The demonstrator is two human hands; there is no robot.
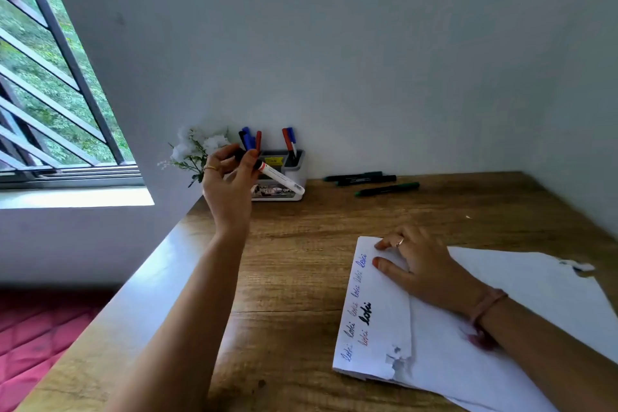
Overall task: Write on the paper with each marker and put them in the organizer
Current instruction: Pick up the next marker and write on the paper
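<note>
White flowers (197,150) by wall, barred window (50,77) w/ greenery outside, wooden desk (294,264).

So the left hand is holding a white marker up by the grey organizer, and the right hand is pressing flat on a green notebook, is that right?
Not quite. The head view shows the right hand pressing flat on white paper, not a green notebook. The left hand does hold the black-capped white marker by the grey organizer.

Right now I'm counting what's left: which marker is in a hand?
The white-barrelled marker with a black cap, pinched in the left hand; the dark markers lie on the wooden desk.
</note>
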